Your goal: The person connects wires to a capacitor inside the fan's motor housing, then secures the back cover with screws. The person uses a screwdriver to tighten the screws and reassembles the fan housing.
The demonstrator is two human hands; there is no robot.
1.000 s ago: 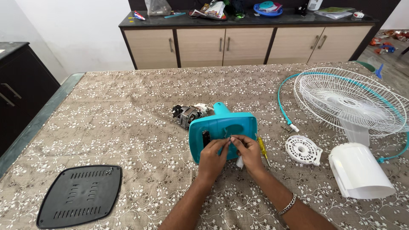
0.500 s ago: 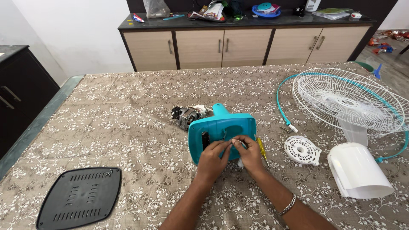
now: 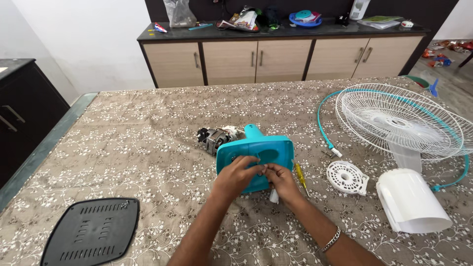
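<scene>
On the tabletop [image 3: 148, 138], just in front of the small motor [image 3: 213, 138], both hands press on the teal fan base [image 3: 256, 152], the left hand [image 3: 236, 175] and right hand [image 3: 278, 178] pinching narrow fingers at something tiny inside, needing a careful little pull.

Home dining rm — patterned tablecloth [image 3: 148, 143], cluttered wood sideboard [image 3: 276, 54].

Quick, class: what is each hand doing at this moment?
Left hand: fingers curled, resting on the teal fan base; a grip cannot be told.
Right hand: fingertips pinched at the same base; what they hold cannot be told.
</scene>
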